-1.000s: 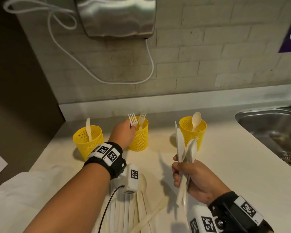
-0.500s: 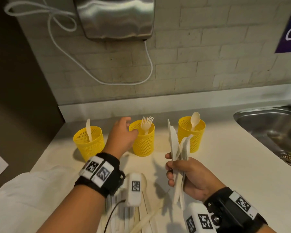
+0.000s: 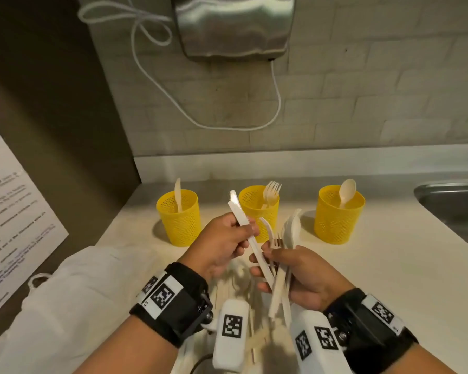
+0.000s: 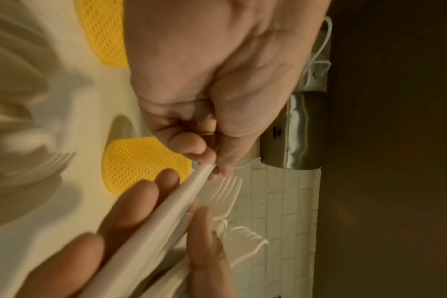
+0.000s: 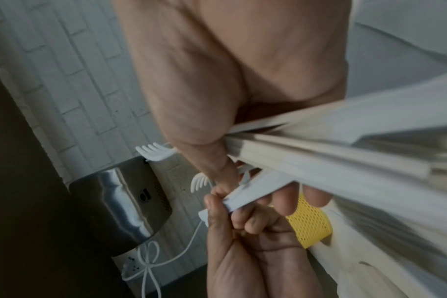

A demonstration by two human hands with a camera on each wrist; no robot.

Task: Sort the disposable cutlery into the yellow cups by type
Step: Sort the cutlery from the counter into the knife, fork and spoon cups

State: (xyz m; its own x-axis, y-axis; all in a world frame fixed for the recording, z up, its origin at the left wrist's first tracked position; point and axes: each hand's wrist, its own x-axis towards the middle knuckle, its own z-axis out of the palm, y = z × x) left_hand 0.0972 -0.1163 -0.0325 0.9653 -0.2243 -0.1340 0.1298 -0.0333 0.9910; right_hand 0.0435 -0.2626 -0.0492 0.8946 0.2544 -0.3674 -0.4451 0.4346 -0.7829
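Note:
Three yellow mesh cups stand in a row at the back of the counter. The left cup [image 3: 179,221] holds a knife, the middle cup [image 3: 255,209] holds forks, and the right cup [image 3: 338,215] holds a spoon. My right hand [image 3: 266,256] grips a bundle of white cutlery [image 3: 284,268] in front of the cups, with forks and spoons fanning upward. My left hand [image 3: 247,230] pinches the blade end of a white knife [image 3: 238,211] that sticks out of that bundle. The left wrist view shows my thumb and finger closed on the knife [image 4: 166,211].
More loose cutlery [image 3: 241,282] lies on the counter under my hands. A white cloth bag [image 3: 87,292] lies at the left and a steel sink [image 3: 454,203] at the right. A hand dryer [image 3: 233,25] with a looped cord hangs on the brick wall.
My left hand has left the middle cup, where a second fork now stands, and come back to the bundle to pinch the knife. My right hand has stayed with the bundle.

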